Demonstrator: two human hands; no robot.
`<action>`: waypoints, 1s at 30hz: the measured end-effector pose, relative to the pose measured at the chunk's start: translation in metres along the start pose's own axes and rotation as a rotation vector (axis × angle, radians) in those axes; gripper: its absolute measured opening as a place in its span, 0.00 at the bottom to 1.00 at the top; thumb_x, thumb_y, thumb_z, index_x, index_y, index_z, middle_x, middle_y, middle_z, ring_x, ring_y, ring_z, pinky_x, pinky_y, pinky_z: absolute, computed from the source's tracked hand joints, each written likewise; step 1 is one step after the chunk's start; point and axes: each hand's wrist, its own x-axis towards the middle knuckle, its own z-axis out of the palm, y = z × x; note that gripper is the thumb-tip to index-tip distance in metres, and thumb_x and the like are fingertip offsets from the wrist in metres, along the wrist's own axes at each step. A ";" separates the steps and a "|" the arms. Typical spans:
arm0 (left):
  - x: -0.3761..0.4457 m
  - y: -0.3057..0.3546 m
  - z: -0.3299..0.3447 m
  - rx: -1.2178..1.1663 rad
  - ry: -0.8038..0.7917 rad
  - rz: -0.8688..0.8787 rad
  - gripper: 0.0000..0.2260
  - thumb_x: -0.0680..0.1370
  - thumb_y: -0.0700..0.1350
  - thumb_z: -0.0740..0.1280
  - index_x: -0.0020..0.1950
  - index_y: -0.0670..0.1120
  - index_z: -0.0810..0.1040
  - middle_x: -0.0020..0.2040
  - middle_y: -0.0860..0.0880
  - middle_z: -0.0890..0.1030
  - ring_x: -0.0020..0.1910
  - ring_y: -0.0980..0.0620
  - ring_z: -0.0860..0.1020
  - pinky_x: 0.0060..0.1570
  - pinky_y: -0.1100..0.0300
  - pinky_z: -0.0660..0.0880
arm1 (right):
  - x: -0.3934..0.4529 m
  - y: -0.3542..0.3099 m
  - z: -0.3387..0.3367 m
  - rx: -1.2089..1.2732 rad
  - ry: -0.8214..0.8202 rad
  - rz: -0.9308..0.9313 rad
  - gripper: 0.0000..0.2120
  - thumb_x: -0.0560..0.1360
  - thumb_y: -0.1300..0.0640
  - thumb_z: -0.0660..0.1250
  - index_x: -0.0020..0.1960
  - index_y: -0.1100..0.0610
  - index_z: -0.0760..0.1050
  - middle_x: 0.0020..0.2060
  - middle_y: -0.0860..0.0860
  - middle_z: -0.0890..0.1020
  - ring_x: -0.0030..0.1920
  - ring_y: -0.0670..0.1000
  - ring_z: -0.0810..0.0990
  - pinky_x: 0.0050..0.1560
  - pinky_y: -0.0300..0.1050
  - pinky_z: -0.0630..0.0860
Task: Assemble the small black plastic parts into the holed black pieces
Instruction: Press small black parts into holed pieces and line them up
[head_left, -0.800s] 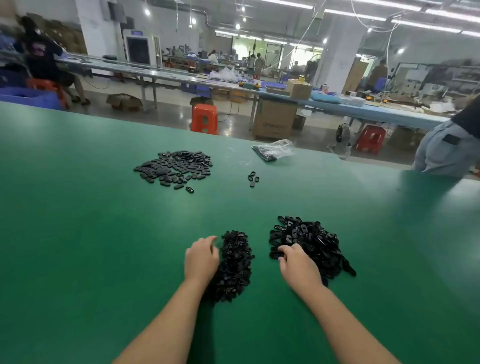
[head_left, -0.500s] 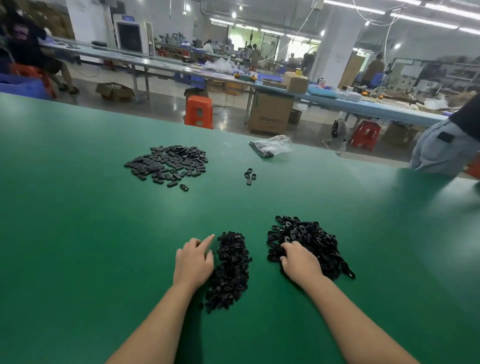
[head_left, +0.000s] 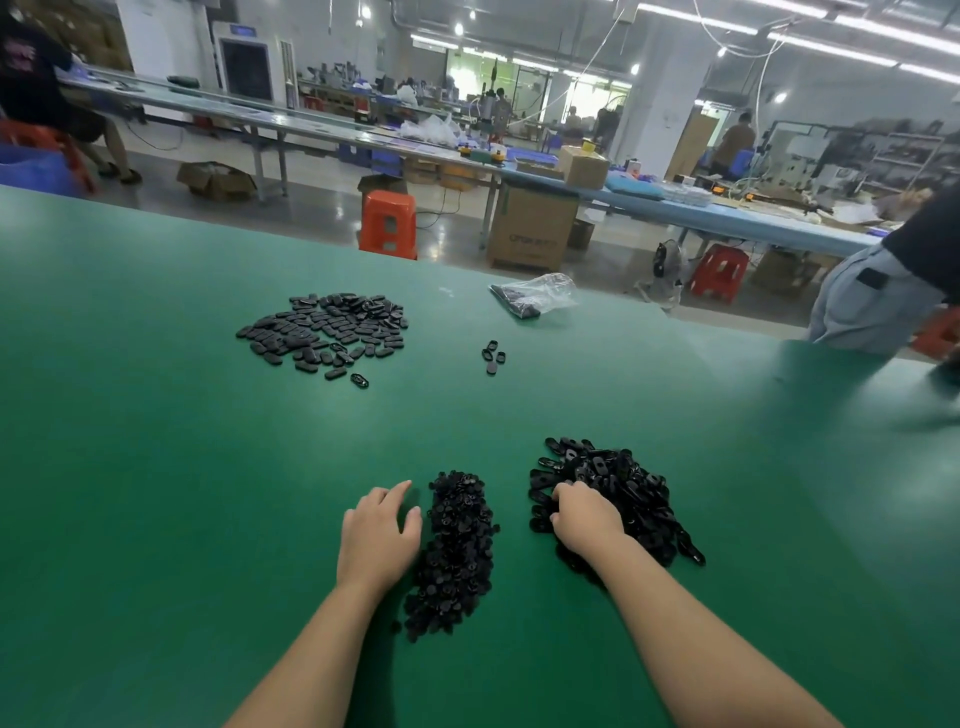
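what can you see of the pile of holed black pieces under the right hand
The pile of holed black pieces is a loose heap of glossy, plastic-looking oval loops with open slots, tangled and overlapping on the green table. It lies right of the narrower pile of small black parts, apart from it. The right hand rests on its near left edge, fingers curled into the pieces.

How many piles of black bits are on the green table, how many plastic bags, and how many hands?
Piles of black parts: 3 (small parts pile, holed pieces pile, flat spread at the back)
Little loose cluster of black pieces: 1
Plastic bags: 1
Hands: 2 (left hand, right hand)
Total: 7
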 end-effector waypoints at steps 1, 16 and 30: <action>0.000 0.000 0.000 0.000 0.001 0.002 0.21 0.81 0.54 0.59 0.74 0.52 0.72 0.59 0.54 0.76 0.58 0.54 0.73 0.66 0.53 0.67 | 0.001 0.000 0.001 0.006 0.006 0.002 0.16 0.84 0.51 0.63 0.68 0.56 0.72 0.65 0.55 0.74 0.62 0.56 0.76 0.56 0.50 0.77; 0.000 0.000 0.001 0.038 0.026 0.024 0.20 0.81 0.55 0.60 0.70 0.50 0.75 0.60 0.52 0.78 0.59 0.54 0.75 0.65 0.53 0.68 | -0.006 0.005 -0.004 -0.030 0.342 -0.138 0.20 0.81 0.65 0.61 0.72 0.56 0.69 0.59 0.53 0.80 0.52 0.53 0.81 0.41 0.42 0.73; -0.001 -0.004 0.002 0.152 -0.017 0.084 0.17 0.82 0.57 0.59 0.70 0.63 0.74 0.52 0.58 0.70 0.54 0.57 0.69 0.58 0.59 0.63 | -0.081 -0.041 0.065 1.312 0.333 0.131 0.05 0.83 0.63 0.61 0.52 0.53 0.72 0.51 0.48 0.84 0.45 0.42 0.86 0.45 0.38 0.82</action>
